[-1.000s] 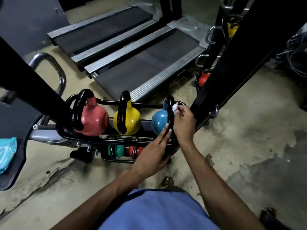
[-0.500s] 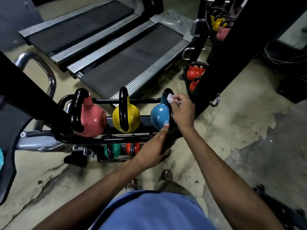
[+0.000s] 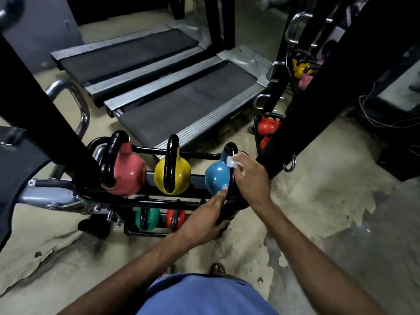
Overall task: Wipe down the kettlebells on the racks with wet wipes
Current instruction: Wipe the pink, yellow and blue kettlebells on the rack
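Note:
A black rack (image 3: 159, 198) holds a pink kettlebell (image 3: 127, 171), a yellow kettlebell (image 3: 179, 173) and a blue kettlebell (image 3: 216, 176) on its top row. My right hand (image 3: 250, 178) pinches a white wet wipe (image 3: 233, 161) against the blue kettlebell's black handle. My left hand (image 3: 202, 221) lies below it with straight fingers, the fingertips touching the base of that handle. A green kettlebell (image 3: 147, 218) and a red kettlebell (image 3: 176, 219) sit on the lower row.
Two treadmills (image 3: 181, 98) lie on the floor behind the rack. A thick black post (image 3: 329, 83) slants up on the right, with more kettlebells (image 3: 267, 128) behind it. A black beam and a chrome handle (image 3: 75, 103) stand at the left.
My right hand with the wipe has slid a little along the blue kettlebell's handle. My left hand has stayed at the handle's base. The camera has tilted upward.

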A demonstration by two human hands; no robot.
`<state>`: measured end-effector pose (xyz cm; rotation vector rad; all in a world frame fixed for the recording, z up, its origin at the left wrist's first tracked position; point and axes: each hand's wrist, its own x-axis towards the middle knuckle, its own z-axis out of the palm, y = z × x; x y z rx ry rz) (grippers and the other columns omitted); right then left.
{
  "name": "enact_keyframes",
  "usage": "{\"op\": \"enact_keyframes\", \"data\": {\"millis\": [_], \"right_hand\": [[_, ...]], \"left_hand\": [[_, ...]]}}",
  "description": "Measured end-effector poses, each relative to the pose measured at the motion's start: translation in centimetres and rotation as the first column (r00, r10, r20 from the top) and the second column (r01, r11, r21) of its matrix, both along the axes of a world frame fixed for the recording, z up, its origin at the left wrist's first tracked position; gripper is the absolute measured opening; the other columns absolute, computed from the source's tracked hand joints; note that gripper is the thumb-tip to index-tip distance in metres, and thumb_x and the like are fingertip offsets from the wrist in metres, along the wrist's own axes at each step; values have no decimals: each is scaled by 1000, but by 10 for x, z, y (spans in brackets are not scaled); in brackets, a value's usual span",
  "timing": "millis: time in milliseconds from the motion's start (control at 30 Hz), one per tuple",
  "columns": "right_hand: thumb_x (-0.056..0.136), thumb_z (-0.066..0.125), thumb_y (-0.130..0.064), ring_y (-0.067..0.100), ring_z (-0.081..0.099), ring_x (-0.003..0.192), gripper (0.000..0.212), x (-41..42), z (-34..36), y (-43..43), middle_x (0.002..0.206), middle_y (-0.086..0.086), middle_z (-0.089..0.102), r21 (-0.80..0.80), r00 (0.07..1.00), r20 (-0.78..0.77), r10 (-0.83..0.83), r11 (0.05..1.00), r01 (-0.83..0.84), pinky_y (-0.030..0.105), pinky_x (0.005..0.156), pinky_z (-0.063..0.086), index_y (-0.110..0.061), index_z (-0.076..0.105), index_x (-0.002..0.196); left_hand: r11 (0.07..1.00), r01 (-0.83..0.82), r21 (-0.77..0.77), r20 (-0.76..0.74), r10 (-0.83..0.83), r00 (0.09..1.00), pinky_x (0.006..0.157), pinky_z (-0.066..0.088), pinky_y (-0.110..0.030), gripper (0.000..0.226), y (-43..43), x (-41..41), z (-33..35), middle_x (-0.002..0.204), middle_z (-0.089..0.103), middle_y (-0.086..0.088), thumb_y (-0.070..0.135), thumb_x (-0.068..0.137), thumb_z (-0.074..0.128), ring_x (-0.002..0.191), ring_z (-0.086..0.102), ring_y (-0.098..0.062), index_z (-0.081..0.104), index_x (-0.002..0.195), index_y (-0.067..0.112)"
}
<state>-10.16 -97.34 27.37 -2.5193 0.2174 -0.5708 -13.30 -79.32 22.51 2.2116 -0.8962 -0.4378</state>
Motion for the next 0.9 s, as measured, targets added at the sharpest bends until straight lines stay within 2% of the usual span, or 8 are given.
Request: {"op": "enact_keyframes", "data": {"millis": [133, 233, 300, 400, 567, 700, 800, 900], "right_hand": [[102, 55, -19, 16, 69, 72, 28, 1, -10, 10, 75, 1, 74, 841, 958, -249, -144, 459, 288, 40, 72, 58, -14, 71, 80], [99, 40, -1, 36, 69, 66, 32, 17, 2, 10, 72, 22, 70, 925, 928, -372, -31, -100, 368, 44, 62, 62, 3, 68, 84], [101, 35, -1, 31, 69, 61, 35, 22, 8, 8, 70, 21, 69, 903, 924, -383, -13, -214, 372, 41, 60, 62, 8, 65, 85], [102, 48, -7, 31, 67, 63, 28, 20, 1, 13, 78, 22, 68, 957, 948, -291, -127, -54, 286, 39, 62, 61, -1, 66, 82], [87, 67, -7, 19, 67, 101, 8, 9, -12, 8, 103, 3, 72, 227, 995, 86, -42, 974, 22, 31, 92, 51, -12, 73, 91], [87, 68, -22, 35, 50, 136, 26, 11, -10, 11, 113, 12, 71, -705, 929, -293, 226, 606, -369, 46, 122, 30, -8, 78, 107], [99, 52, -24, 38, 42, 139, 32, 12, 4, 17, 123, 14, 68, -683, 780, -599, 181, 393, -616, 55, 127, 10, -11, 74, 119], [94, 60, -22, 34, 42, 143, 27, 8, 4, 14, 125, 14, 68, -687, 832, -514, 207, 482, -544, 49, 126, 17, -10, 75, 114]], "left_hand": [[999, -40, 8, -30, 41, 999, 124, 25, -27, 98, -3, -8, 4, 172, 13, 2, 31, 95, 69, 155, 22, -12, 1, 165, 18], [999, -40, 22, -41, 40, 998, 123, 13, -16, 99, -4, -11, 5, 172, 10, 2, 31, 95, 69, 156, 13, -8, 0, 165, 16], [999, -28, 40, -37, 30, 999, 123, 10, -15, 99, -4, -11, 5, 172, 8, 2, 32, 95, 68, 157, 10, -7, -1, 165, 16], [999, -26, 42, -40, 28, 999, 126, 15, -22, 100, -4, -10, 4, 172, 8, 3, 35, 95, 68, 157, 11, -7, 0, 165, 16], [997, -70, 16, -75, 71, 995, 126, 15, -20, 102, -8, -15, 3, 172, 5, 7, 34, 93, 69, 156, 7, -2, -1, 165, 18], [996, -85, 18, -89, 86, 992, 122, 26, -22, 100, -12, -16, 5, 172, 14, 7, 35, 91, 68, 154, 21, -6, 3, 165, 21], [995, -95, 30, -97, 98, 990, 117, 35, -24, 100, -11, -17, 6, 169, 22, 8, 34, 89, 70, 149, 33, -10, 5, 164, 25], [994, -107, 25, -106, 109, 988, 117, 29, -19, 101, -11, -16, 7, 170, 18, 10, 35, 89, 70, 152, 27, -7, 4, 164, 26]]}}
